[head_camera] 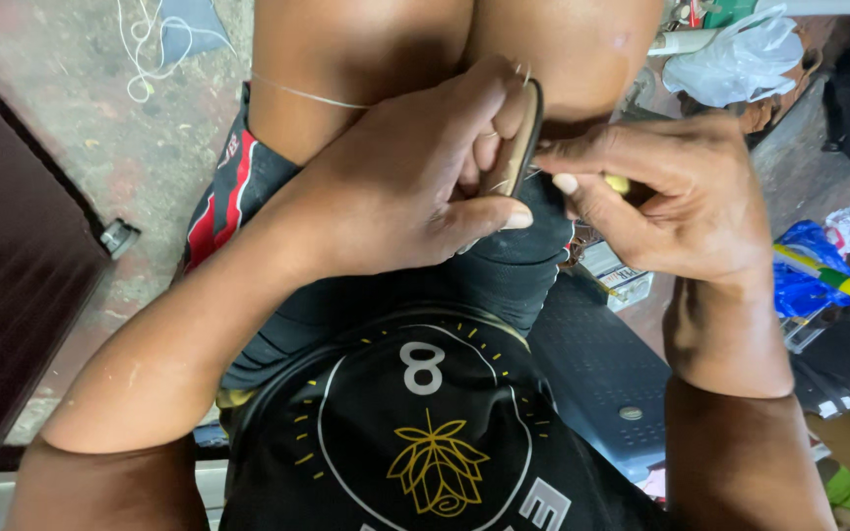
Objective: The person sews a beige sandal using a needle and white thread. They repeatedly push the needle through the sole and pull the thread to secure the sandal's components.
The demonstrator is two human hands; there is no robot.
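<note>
The shoe sole (518, 143) sits edge-on between my knees, a thin tan strip with a dark rim, held upright over my lap. My left hand (415, 187) wraps it from the left, fingers closed on its side, thumb pressed below. A pale thread (307, 94) runs off leftward across my thigh. My right hand (681, 202) pinches something yellow (618, 183) against the sole's edge, fingertips tight together.
</note>
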